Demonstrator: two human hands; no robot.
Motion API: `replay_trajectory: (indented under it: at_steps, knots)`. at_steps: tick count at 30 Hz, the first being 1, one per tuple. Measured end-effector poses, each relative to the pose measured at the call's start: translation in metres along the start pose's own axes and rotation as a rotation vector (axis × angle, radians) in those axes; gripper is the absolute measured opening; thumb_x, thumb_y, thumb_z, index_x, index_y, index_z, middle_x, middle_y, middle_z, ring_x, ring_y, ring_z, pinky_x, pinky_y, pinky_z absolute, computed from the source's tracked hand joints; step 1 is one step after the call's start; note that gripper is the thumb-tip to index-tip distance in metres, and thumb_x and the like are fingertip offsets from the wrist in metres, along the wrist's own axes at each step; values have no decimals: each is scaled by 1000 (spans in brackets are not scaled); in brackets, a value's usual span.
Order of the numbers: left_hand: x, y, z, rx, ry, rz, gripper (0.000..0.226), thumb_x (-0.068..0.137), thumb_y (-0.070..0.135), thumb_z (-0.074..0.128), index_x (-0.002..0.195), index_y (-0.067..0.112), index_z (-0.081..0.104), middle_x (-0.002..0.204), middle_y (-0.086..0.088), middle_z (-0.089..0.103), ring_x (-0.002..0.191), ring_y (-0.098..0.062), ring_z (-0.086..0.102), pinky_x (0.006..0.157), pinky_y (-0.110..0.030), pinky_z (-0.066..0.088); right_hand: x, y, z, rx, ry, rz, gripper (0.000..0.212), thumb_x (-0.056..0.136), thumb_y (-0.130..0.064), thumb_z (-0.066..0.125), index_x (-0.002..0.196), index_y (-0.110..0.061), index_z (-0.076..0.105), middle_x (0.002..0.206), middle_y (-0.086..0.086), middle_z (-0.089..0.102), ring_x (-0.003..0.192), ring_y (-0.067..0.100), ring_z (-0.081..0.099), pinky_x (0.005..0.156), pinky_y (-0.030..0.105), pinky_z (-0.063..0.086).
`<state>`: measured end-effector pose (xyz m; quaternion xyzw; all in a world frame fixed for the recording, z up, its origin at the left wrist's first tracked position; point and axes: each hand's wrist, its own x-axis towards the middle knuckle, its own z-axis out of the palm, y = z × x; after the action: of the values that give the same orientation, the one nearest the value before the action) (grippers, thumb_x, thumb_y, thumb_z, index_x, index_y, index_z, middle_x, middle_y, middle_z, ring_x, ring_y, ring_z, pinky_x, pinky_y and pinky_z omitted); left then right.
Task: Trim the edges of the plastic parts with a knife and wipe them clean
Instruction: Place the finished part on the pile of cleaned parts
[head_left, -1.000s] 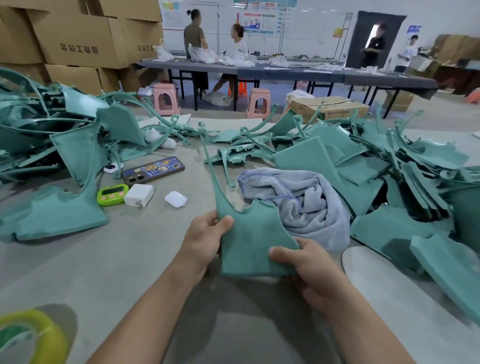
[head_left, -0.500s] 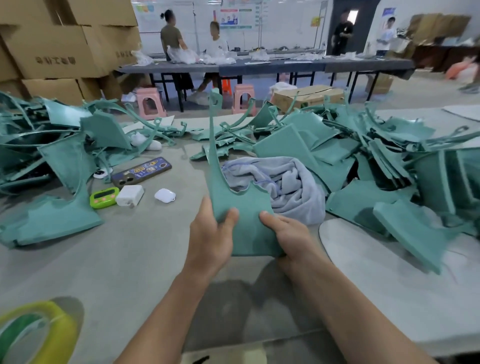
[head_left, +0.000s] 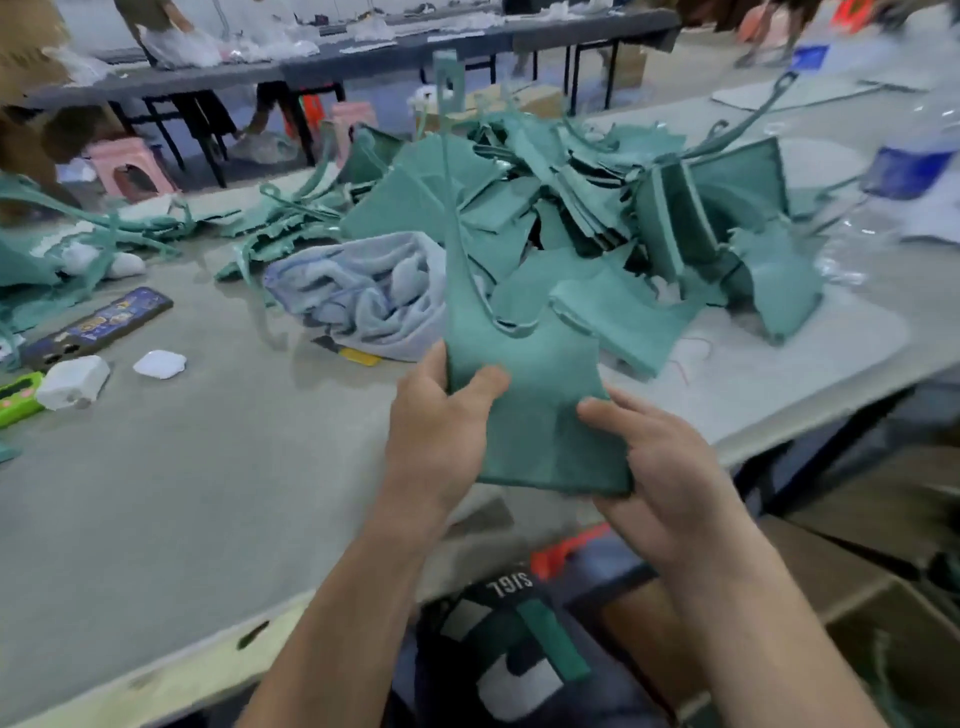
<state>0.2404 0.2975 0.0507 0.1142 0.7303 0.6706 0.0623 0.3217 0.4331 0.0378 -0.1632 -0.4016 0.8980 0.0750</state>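
I hold a teal plastic part (head_left: 540, 415) upright over the table's front edge, its long thin arm pointing up. My left hand (head_left: 441, 431) grips its left edge, thumb on the front face. My right hand (head_left: 660, 467) holds its lower right corner, fingers curled behind. A grey-blue towel (head_left: 363, 296) lies crumpled on the table just beyond the part. Something yellow (head_left: 359, 356) pokes out from under the towel; no knife is clearly in view.
A heap of teal parts (head_left: 613, 228) fills the table's right back; more teal strips (head_left: 104, 228) lie at the left. A phone (head_left: 93, 327), a white charger (head_left: 72, 382), a white earbud case (head_left: 160, 364) and a green timer (head_left: 18, 397) sit at the left. Cardboard boxes (head_left: 857, 545) stand below right.
The view has swung right and down. Both hands have drawn the teal part nearer to me and to the right, now over the table's front edge.
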Motion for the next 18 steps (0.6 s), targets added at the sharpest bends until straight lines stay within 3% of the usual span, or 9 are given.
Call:
replay_trajectory:
  at_steps: [3,7,9,10,11,12,15,17,18]
  knots:
    - [-26,-4,50,36,-149,17,27,69,25,66,91,40,72,88,8,78,80,-16,74,76,-46,61,-37,0,-48,89,176,-43,28,81,1,58,101,1,77,102,19,77,84,26,77,66,31,62]
    - [-64,-25,116,131,-415,16,26,67,21,68,91,31,70,88,10,77,83,-17,73,78,-43,60,-95,5,-111,101,453,-18,23,91,-14,65,80,-9,84,97,18,78,79,27,78,63,37,63]
    - [-85,-41,145,205,-585,8,20,71,20,71,85,33,68,81,23,74,72,1,70,69,-22,57,-126,17,-143,130,595,28,23,90,-23,68,85,-6,83,98,17,78,80,28,78,59,38,63]
    - [-97,-50,159,265,-656,17,16,74,20,71,81,34,66,74,29,70,65,10,64,59,-10,49,-140,26,-159,143,671,52,24,91,-26,69,94,-5,81,101,17,78,84,29,78,63,40,63]
    - [-108,-62,173,340,-704,21,9,75,25,70,75,32,64,67,32,66,59,13,60,52,-7,42,-153,38,-176,145,748,68,27,92,-28,70,104,-5,78,105,16,78,90,30,77,72,43,64]
    - [-120,-75,186,411,-738,3,5,73,32,65,71,29,62,62,29,64,57,11,59,49,-9,40,-165,51,-191,150,815,85,30,93,-30,70,110,-5,76,106,15,78,93,31,77,77,44,63]
    - [-156,-117,216,487,-853,-240,24,67,47,58,75,26,67,65,12,69,63,-7,67,59,-30,53,-196,89,-236,224,1007,133,25,93,-28,73,105,-7,75,95,13,79,70,24,76,54,32,55]
    - [-177,-143,224,408,-902,-467,27,65,46,63,90,37,70,81,11,74,76,-12,71,74,-41,60,-208,110,-270,273,1132,166,25,90,-29,76,103,-8,73,82,9,79,56,21,71,52,30,49]
    - [-185,-156,225,378,-932,-545,41,65,46,65,105,38,68,94,11,74,86,-12,70,83,-44,60,-211,118,-287,312,1166,175,28,90,-30,76,105,-7,72,75,7,77,52,20,69,51,29,49]
